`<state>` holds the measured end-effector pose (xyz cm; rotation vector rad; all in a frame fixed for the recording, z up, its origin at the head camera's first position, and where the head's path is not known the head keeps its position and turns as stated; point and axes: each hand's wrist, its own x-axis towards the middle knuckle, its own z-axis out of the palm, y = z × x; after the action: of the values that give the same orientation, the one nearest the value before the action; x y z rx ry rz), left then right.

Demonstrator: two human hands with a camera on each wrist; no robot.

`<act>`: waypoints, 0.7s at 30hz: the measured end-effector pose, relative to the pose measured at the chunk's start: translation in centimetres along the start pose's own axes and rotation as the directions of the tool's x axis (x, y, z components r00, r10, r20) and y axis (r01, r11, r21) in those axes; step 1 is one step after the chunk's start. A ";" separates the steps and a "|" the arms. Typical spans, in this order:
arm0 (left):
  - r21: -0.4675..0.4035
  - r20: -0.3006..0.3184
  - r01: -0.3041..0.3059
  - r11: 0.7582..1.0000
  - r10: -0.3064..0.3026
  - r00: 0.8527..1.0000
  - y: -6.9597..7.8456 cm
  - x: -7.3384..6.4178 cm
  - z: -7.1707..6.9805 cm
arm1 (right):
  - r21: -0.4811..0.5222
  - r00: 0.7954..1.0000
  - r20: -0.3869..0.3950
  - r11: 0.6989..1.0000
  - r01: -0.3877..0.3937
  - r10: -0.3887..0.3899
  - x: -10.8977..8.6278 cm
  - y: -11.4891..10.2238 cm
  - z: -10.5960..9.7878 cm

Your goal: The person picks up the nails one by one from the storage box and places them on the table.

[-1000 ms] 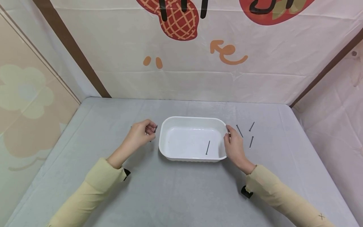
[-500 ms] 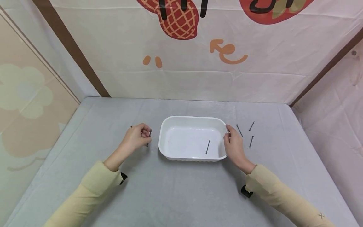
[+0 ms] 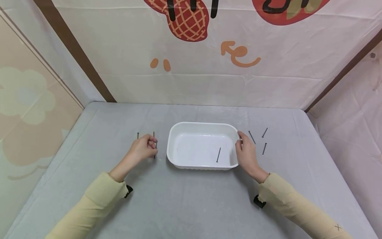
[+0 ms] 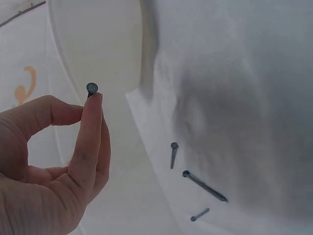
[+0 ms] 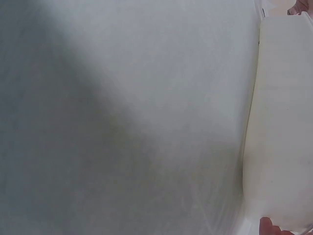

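Observation:
My left hand (image 3: 143, 147) pinches a dark nail (image 4: 91, 91) between thumb and fingertips, its flat head up in the left wrist view. In the head view this hand is low over the table, left of a white rectangular dish (image 3: 191, 124). Other nails lie close by it; one nail (image 3: 138, 135) shows just behind the hand, and the left wrist view has a thicker-looking nail (image 4: 205, 186) among them. My right hand (image 3: 247, 154) grips the dish's right end at the rim. A single nail (image 3: 219, 155) lies inside the dish, towards its right.
Right of the dish lie a nail (image 3: 252, 137) close to the right hand, another nail (image 3: 264, 132) farther back and a third nail (image 3: 264, 149) nearer. Grey cloth covers the table (image 3: 191, 205). A printed fabric wall (image 3: 191, 89) stands along the back edge.
My left hand has drawn away from the dish to the left and towards me, with the nail still pinched. Nails behind it have come into view. Right hand and dish have stayed put.

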<state>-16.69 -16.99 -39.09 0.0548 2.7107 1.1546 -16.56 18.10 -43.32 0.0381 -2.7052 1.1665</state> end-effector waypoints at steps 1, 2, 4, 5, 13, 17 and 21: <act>-0.008 0.009 0.005 1.000 -0.005 1.000 -0.1 0.0 0.1 | 0.000 1.000 0.000 1.000 0.000 0.000 0.0 0.0 0.0; -0.013 0.015 0.012 1.000 -0.012 1.000 -0.2 0.0 0.2 | 0.000 1.000 0.001 1.000 0.000 0.000 0.0 0.0 0.0; -0.025 0.023 0.024 0.999 -0.024 0.999 -0.3 0.1 0.3 | 0.000 1.000 0.001 1.000 -0.001 0.001 0.0 -0.1 0.0; -0.031 0.027 0.030 0.999 -0.030 0.999 -0.4 0.1 0.4 | 0.000 1.000 0.001 1.000 -0.002 0.002 0.0 -0.1 0.0; -0.025 0.051 0.072 0.997 -0.071 0.996 -0.9 0.0 0.7 | -0.010 1.000 -0.006 1.000 0.001 -0.001 -0.1 0.1 0.1; 0.009 0.066 0.083 0.996 -0.084 0.994 -1.2 0.0 0.9 | -0.011 1.000 -0.008 1.000 0.003 -0.003 -0.1 0.1 0.1; 0.037 0.075 0.090 0.995 -0.093 0.993 -1.6 0.0 1.1 | -0.010 1.000 -0.009 1.000 0.005 -0.005 -0.1 0.1 0.1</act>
<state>-16.41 -17.33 -41.02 -0.0198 2.6359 1.0600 -16.50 18.13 -43.48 0.0383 -2.7015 1.1487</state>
